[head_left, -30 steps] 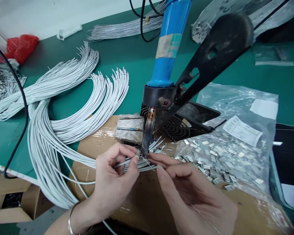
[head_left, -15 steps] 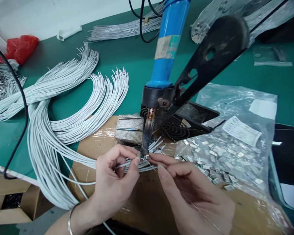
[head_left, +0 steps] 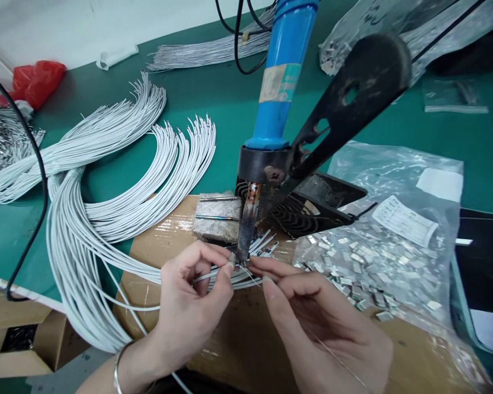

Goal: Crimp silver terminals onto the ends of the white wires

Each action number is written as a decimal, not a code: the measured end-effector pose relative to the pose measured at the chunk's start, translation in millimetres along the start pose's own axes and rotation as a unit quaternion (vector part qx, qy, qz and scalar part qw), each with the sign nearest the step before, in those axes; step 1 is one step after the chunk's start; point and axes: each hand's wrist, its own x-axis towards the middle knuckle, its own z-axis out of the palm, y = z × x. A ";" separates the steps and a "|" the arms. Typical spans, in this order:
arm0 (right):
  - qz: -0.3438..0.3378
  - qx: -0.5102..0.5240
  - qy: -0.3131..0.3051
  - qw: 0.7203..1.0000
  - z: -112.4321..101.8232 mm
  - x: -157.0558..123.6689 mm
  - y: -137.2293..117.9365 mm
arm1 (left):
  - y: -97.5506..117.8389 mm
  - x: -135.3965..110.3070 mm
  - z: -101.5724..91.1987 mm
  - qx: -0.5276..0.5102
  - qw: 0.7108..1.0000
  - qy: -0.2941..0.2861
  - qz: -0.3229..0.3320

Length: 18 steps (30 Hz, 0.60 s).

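A soldering iron with a blue handle (head_left: 273, 112) is clamped with its dark tip (head_left: 243, 246) pointing down between my hands. My left hand (head_left: 197, 298) pinches a white cable (head_left: 206, 277) close to that tip, finger and thumb pressed together. My right hand (head_left: 328, 323) is closed on a thin solder wire (head_left: 339, 358), which runs across the palm and out past the thumb toward the tip. A small silvery metal piece (head_left: 247, 264) lies at the tip against my right index finger; the exact contact there is too small to tell.
White cable bundles (head_left: 148, 202) spread at left. Behind my left hand sits a fibrous block (head_left: 217, 216) with metal strips. A black fan (head_left: 296, 213) stands behind the iron. At right lies a plastic bag (head_left: 419, 268) of small metal pieces. A black lead (head_left: 41, 164) hangs at left.
The soldering iron's clamp arm has shifted very slightly down and left in view. My right thumb has edged a little left; both hands keep their grips.
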 end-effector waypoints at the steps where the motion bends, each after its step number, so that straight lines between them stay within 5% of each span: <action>1: 0.000 0.001 0.000 1.000 0.3 -0.1 -0.3 | 0.6 -0.1 0.1 -0.001 1.000 0.002 -0.002; 18: 0.002 0.001 0.015 1.000 0.7 -1.9 -1.4 | -4.2 -2.0 -1.3 -0.016 1.000 0.008 0.007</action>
